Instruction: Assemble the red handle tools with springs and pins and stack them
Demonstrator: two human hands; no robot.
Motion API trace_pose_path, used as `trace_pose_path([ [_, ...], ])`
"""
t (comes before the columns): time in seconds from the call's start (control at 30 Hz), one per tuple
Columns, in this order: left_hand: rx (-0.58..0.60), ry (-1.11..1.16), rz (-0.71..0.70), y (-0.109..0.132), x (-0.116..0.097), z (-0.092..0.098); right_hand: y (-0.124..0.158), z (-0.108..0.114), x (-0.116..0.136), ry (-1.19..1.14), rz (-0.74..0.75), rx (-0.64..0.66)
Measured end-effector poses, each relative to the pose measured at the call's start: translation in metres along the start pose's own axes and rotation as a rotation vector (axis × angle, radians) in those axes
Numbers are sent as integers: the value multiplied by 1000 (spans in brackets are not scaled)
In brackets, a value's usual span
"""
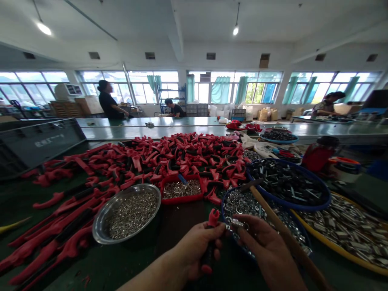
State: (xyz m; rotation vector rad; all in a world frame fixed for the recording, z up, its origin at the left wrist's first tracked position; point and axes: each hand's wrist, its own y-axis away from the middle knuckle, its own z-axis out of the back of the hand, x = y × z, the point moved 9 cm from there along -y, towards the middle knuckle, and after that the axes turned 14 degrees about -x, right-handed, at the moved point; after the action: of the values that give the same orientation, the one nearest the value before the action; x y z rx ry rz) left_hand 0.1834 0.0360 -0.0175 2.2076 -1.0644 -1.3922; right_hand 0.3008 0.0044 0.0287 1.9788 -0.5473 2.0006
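Observation:
My left hand is wrapped round a red and black plastic handle, its hooked red end pointing up. To the right, the fingers of my right hand are closed on a small ribbed metal piece that looks like a coil spring. Both hands are close together, beside a blue basin of shiny metal rings. Just beyond lie a red tray of small metal pins and, at the left, a metal bowl full of tiny metal parts. A large heap of similar red handles spreads behind them.
A hammer with a wooden handle lies across the blue basin. Further right are a basin of black-headed bolts and a yellow-rimmed basin of metal pieces. A grey crate stands left. Three people work farther back.

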Motion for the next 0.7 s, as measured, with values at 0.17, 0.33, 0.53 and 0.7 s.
trace_pose_path([
  [0.17, -17, 171, 104, 14, 0, 14, 5, -22, 12, 147, 170, 57],
  [0.33, 10, 359, 143, 25, -4, 15, 2, -32, 12, 155, 282, 84],
  [0.53, -82, 205, -110, 19, -5, 25, -7, -34, 19, 140, 261, 113],
  [0.7, -246, -25, -525, 24, -21, 36, -3, -41, 16, -137, 5, -29],
])
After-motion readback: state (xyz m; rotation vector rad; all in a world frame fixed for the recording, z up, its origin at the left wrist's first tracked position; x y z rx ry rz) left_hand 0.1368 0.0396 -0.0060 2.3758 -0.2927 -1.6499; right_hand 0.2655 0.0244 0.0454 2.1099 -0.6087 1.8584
